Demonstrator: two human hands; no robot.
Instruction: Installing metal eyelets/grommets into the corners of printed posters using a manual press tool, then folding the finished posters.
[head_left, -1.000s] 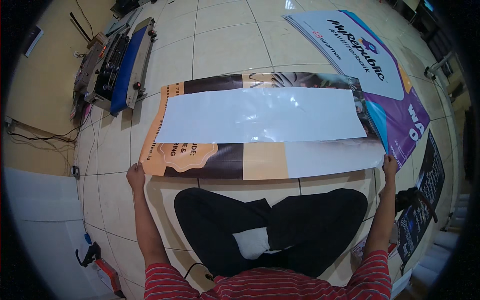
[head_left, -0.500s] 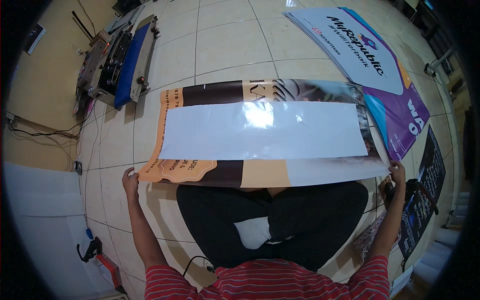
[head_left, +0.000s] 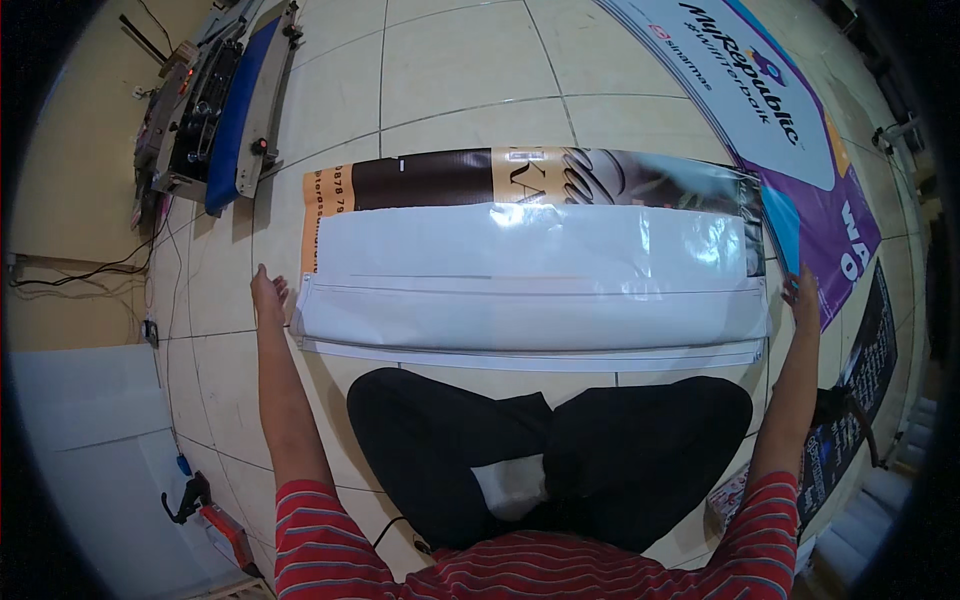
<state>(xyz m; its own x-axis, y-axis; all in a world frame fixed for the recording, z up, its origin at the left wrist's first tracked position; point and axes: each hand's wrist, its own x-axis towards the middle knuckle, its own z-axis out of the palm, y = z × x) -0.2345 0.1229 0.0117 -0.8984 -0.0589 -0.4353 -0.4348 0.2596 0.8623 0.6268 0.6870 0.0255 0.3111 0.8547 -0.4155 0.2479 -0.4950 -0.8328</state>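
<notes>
One wide printed banner (head_left: 425, 180) lies on the tiled floor (head_left: 460, 65) at the centre of the view, its brown, tan and picture-covered strip showing toward twelve o'clock. A white sheet (head_left: 430, 240) lies on it, and the banner's near part, white-backed, is folded over the sheet's lower portion. At nine o'clock the left hand (head_left: 268, 298) is open, fingers loosely bent, just beside the banner's side edge. At three o'clock the right hand (head_left: 802, 296) also looks open, its fingers slightly curled near the opposite edge; whether either one touches the banner, I cannot tell. A purple-and-white banner (head_left: 800, 165) lies at two o'clock, a machine with a blue belt (head_left: 240, 120) stands at ten, and a dark banner (head_left: 855, 415) lies between three and four. Crossed legs in black trousers (head_left: 640, 450) fill six o'clock.
</notes>
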